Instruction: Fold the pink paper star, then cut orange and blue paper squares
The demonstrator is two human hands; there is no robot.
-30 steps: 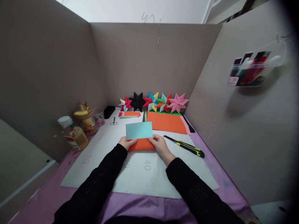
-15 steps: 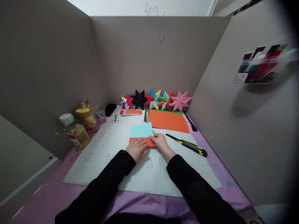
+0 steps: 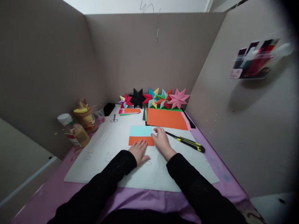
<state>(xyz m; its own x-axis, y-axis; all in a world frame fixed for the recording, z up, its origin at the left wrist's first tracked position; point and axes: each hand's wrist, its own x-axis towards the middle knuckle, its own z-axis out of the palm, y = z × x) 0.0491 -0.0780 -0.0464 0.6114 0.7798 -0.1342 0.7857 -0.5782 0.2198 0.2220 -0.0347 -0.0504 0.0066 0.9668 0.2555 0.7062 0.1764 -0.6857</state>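
On the white sheet lies a small paper rectangle, light blue in its upper part and orange along the lower part. My left hand rests flat with fingers spread, its fingertips on the lower edge of the orange part. My right hand is at the paper's right edge, thumb and fingers apart, with nothing held between them. A black and yellow utility knife lies just to the right of my right hand.
Orange sheets and paper strips lie further back, before folded stars. Small scissors, a black phone-like object, a bottle and a tub are on the left. Grey panels surround the table.
The paper's top edge has come down and it now lies flat. My right hand has let go and opened beside it. My left hand has shifted slightly, fingers spread. The view has moved slightly.
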